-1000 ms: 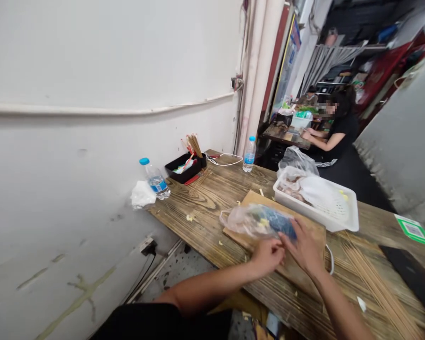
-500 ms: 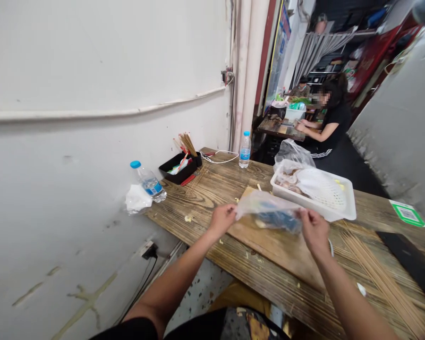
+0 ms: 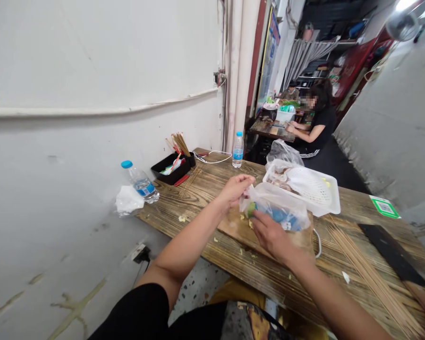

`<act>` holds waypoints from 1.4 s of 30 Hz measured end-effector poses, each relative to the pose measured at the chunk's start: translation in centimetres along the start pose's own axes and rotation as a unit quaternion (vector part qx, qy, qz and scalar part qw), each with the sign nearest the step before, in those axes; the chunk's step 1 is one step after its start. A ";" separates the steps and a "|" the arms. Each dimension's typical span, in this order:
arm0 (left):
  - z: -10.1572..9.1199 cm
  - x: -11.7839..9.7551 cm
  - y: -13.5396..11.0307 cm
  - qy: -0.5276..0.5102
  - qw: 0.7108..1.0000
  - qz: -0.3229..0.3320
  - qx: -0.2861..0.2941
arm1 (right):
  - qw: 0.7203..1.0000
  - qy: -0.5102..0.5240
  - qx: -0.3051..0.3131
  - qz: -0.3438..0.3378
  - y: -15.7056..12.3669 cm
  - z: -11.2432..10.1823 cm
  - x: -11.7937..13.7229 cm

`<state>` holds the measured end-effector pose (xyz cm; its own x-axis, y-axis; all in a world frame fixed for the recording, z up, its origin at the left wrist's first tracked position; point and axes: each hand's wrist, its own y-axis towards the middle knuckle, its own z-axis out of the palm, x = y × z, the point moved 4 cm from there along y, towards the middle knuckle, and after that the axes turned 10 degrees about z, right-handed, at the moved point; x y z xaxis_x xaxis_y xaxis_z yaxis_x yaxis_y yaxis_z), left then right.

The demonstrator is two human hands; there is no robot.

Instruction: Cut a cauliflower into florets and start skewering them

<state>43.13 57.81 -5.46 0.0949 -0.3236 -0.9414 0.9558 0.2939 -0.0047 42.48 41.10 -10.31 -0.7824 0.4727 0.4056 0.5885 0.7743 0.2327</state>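
A clear plastic bag (image 3: 269, 196) lies over the wooden cutting board (image 3: 233, 227), with something blue (image 3: 278, 215) showing through it. My left hand (image 3: 235, 190) pinches the bag's left edge and holds it raised. Across the front of the bag reaches my right hand (image 3: 271, 236), its fingers bent at the near left side, beside a small green thing (image 3: 251, 208). Whether those fingertips grip the bag or the green thing is hidden. Pale scraps lie on and around the board.
Behind the bag stands a white tub (image 3: 335, 200) of food. Bamboo skewers (image 3: 368, 269) and a dark flat strip (image 3: 393, 252) lie to the right. Water bottles (image 3: 237, 150) and a black box (image 3: 170, 171) stand along the far and left sides. A person (image 3: 318, 125) sits at another table.
My right hand has left the bag's right end and moved left to its near left side. My left hand has risen slightly with the bag's edge. The view has shifted a little.
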 end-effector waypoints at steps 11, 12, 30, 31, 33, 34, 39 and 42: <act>-2.3 -1.2 -1.9 0.362 0.879 0.310 -0.012 | 0.986 -0.114 -0.023 0.116 5.6 2.8 -3.7; -2.8 -0.1 -1.6 0.395 0.871 0.293 0.018 | 0.986 -0.117 -0.015 0.115 5.5 2.5 -3.5; -5.3 2.6 4.6 0.463 0.854 0.170 -0.162 | 0.973 0.151 -0.110 0.138 2.6 -10.5 -1.5; -5.8 2.8 4.8 0.482 0.848 0.146 -0.163 | 0.961 0.187 -0.147 0.140 1.9 -11.3 -1.5; -5.8 3.5 4.7 0.505 0.844 0.120 -0.135 | 0.917 0.295 -0.218 0.160 0.7 -12.0 -1.9; -5.4 4.0 4.5 0.508 0.846 0.117 -0.115 | 0.883 0.363 -0.242 0.175 0.2 -11.9 -2.4; -5.7 4.7 2.7 0.541 0.825 0.126 -0.103 | 0.669 0.638 -0.274 0.265 -1.2 -9.5 -6.9; -11.0 3.0 2.3 0.580 0.792 0.098 -0.161 | 0.529 0.692 -0.309 0.383 -4.1 -8.5 -11.4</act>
<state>42.52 67.36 -12.01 -0.2650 0.7465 -0.6103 0.8157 0.5111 0.2710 50.68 28.94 -8.35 0.3794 -0.5429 0.7492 0.9135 0.0910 -0.3966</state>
